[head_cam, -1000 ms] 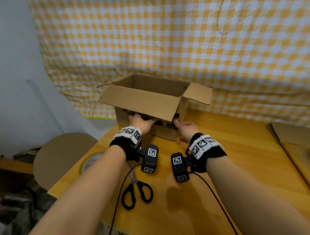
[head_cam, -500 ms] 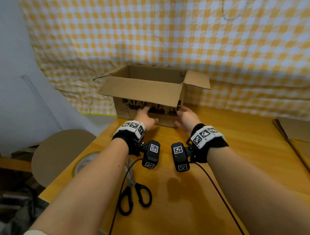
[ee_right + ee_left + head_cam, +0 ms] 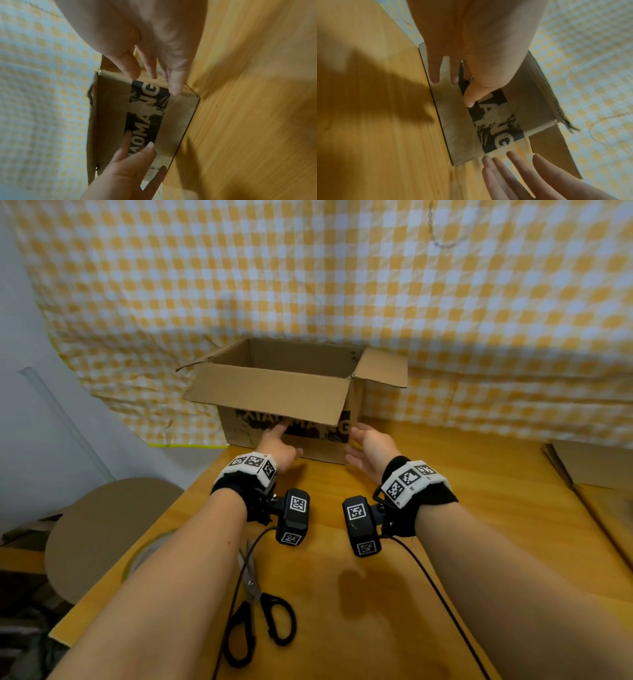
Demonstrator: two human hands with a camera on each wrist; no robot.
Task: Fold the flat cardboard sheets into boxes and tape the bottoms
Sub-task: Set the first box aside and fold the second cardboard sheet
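An assembled cardboard box [image 3: 291,392] stands upright at the back of the wooden table [image 3: 479,542], its top flaps spread and a black print on its front face. My left hand [image 3: 277,440] reaches under the front flap with straight fingers touching the printed face [image 3: 491,119]. My right hand [image 3: 366,443] is open by the box's front right corner, fingers straight; I cannot tell whether it touches. In the left wrist view, the left hand [image 3: 467,86] lies on the box and the right hand [image 3: 513,169] sits just off the corner. The right wrist view shows the right hand [image 3: 154,65], the left hand [image 3: 130,159] and the box [image 3: 111,108].
Black-handled scissors [image 3: 260,621] lie on the table near me. A tape roll [image 3: 144,553] sits at the table's left edge, partly hidden by my forearm. Flat cardboard sheets [image 3: 596,481] lie at the right. A checked cloth [image 3: 308,285] hangs close behind the box.
The box has slid away from me toward the cloth. Both hands have followed it with fingers stretched out, and the right hand has shifted toward the box's right corner.
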